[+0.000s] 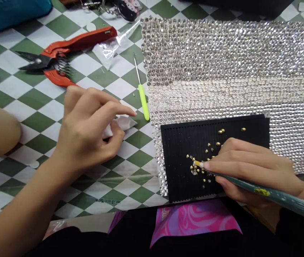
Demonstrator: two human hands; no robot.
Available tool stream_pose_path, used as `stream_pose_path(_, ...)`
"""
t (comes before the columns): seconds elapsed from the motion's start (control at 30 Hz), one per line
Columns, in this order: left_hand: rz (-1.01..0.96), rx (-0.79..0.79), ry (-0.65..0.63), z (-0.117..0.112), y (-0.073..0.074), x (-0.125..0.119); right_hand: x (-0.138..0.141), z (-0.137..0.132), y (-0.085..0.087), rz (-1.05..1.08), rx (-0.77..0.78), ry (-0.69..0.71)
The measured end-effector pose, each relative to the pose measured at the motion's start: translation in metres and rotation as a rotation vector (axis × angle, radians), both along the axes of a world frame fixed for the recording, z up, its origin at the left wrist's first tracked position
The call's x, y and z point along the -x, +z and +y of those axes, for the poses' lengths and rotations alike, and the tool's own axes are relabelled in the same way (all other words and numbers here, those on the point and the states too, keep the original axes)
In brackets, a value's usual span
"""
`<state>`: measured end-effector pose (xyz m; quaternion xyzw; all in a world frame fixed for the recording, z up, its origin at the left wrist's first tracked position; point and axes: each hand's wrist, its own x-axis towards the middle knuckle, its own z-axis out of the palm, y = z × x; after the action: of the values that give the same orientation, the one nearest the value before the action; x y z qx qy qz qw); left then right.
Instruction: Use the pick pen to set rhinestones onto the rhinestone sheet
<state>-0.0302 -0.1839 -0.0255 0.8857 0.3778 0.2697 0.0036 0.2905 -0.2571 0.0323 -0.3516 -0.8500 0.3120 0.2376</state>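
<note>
My right hand (248,167) grips a green pick pencil (275,192), its yellow tip (198,164) resting among small gold rhinestones (202,160). These studs lie scattered on a black ridged sorting tray (184,182), partly hidden by my fingers. The tray sits on a large silver rhinestone mesh sheet (221,60). My left hand (85,128) is on the checkered tablecloth (106,76), its fingers pinching a crumpled piece of white paper or tissue (125,123), which is partly hidden.
Red-handled snips (61,60) and a lime-handled needle tool (143,101) lie near my left hand. A clear plastic bag (109,48) is behind them. A pink packet (194,223) sits at the near edge, and a teal bag (10,12) and keys (117,7) are at the far left.
</note>
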Motion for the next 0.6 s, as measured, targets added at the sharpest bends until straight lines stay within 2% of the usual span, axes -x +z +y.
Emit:
stream_pose_path(0.17, -0.025, -0.009, -0.056, -0.005, -0.001, 0.000, -0.001, -0.003, 0.001, -0.003, -0.009, -0.004)
stream_pose_path(0.37, -0.119, 0.102, 0.022, -0.014, 0.006, -0.005, -0.002, 0.003, 0.004, 0.022, 0.039, 0.023)
stream_pose_path(0.6, -0.066, 0.200, -0.080, -0.012, 0.012, 0.002, -0.003, 0.004, 0.008, 0.007, 0.059, 0.023)
